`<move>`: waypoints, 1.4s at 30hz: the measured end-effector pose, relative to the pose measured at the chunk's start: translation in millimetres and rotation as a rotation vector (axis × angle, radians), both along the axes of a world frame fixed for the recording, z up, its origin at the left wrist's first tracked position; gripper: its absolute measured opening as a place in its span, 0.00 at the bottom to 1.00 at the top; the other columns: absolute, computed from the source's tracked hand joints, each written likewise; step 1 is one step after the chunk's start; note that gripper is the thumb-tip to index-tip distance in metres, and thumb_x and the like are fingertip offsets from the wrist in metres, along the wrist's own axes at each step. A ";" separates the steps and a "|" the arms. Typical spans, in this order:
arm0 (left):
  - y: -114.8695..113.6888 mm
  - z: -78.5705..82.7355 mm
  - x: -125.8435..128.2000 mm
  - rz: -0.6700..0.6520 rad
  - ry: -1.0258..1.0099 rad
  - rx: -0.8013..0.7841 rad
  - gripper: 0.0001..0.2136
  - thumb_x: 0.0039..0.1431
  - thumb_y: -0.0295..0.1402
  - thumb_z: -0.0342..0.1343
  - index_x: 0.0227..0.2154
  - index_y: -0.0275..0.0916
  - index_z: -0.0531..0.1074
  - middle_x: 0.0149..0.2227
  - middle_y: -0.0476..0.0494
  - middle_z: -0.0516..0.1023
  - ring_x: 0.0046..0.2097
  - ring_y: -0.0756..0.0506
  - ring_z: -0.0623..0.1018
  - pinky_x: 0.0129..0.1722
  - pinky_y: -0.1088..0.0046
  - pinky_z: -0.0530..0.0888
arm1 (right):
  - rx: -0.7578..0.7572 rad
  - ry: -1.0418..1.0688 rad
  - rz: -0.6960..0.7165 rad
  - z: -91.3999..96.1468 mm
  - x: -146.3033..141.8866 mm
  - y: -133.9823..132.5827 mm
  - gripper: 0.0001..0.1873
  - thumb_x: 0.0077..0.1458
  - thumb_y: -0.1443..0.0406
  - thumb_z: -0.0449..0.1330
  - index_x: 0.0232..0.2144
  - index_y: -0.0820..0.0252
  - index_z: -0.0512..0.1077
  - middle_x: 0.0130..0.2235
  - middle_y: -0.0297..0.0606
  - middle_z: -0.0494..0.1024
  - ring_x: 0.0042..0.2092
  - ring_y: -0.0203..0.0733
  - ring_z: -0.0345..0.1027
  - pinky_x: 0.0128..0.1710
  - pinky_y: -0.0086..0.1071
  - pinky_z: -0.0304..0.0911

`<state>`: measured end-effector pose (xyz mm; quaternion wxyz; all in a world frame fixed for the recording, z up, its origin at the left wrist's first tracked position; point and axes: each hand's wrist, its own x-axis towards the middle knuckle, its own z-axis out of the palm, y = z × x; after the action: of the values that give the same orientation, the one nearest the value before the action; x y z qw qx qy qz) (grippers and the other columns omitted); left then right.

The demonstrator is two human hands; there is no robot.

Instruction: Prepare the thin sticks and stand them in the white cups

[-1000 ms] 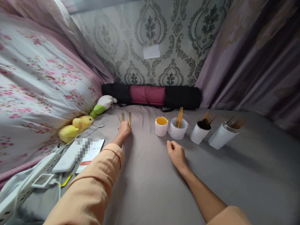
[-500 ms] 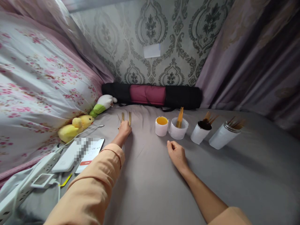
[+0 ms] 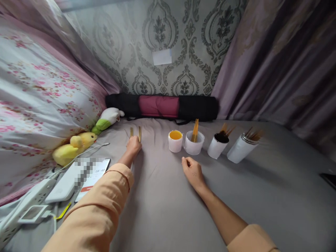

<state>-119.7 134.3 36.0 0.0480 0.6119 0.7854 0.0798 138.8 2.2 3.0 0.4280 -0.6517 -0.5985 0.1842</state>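
My left hand [image 3: 133,144] reaches far over the grey bed sheet, its fingers closed. Thin brownish-gold sticks [image 3: 140,133] show beyond it in two small bundles, with one slanting stick at the left; the hand hides their lower parts. My right hand [image 3: 193,171] rests curled on the sheet, with nothing visible in its fingers. Just beyond it stand a white cup with a yellow inside [image 3: 175,144] and a wider translucent tub [image 3: 193,148] with yellowish sticks leaning in it. Further right are a dark-lined white cup [image 3: 216,148] and a taller white canister [image 3: 238,152], both holding brown sticks.
A black and maroon roll [image 3: 159,106] lies along the patterned wall. At left are plush toys [image 3: 76,145], a white power bank [image 3: 63,183], a phone [image 3: 96,178], a power strip [image 3: 31,201] and cables. A dark object [image 3: 328,179] shows at the right edge.
The view has turned slightly right, so everything sits further left in the picture. Both hands keep the same pose and place on the sheet. A dark object has appeared at the right edge.
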 end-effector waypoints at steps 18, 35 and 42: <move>2.4 -1.1 -1.6 -0.007 -0.004 0.007 0.13 0.46 0.24 0.48 0.34 0.34 0.74 0.42 0.29 0.73 0.44 0.37 0.73 0.37 0.68 0.69 | 0.005 -0.007 -0.002 -0.3 0.2 -0.2 0.20 0.54 0.55 0.46 0.16 0.60 0.61 0.17 0.31 0.62 0.21 0.32 0.50 0.23 0.25 0.48; 0.6 6.2 0.1 0.048 -0.067 -0.023 0.13 0.47 0.27 0.48 0.34 0.34 0.75 0.39 0.28 0.74 0.43 0.36 0.73 0.37 0.67 0.69 | -0.014 -0.010 0.000 -0.4 0.7 -0.4 0.19 0.54 0.56 0.46 0.17 0.60 0.62 0.17 0.30 0.62 0.22 0.32 0.51 0.24 0.26 0.48; -0.2 9.4 -0.2 0.075 -0.100 -0.037 0.13 0.47 0.28 0.48 0.35 0.35 0.75 0.40 0.30 0.75 0.43 0.38 0.74 0.38 0.68 0.69 | -0.020 -0.016 0.001 0.2 0.9 -0.2 0.19 0.55 0.56 0.46 0.17 0.60 0.62 0.18 0.30 0.63 0.22 0.32 0.53 0.24 0.25 0.48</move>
<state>-119.8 134.1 45.4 0.0956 0.5762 0.8059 0.0974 139.7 1.9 3.2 0.4163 -0.6572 -0.6004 0.1851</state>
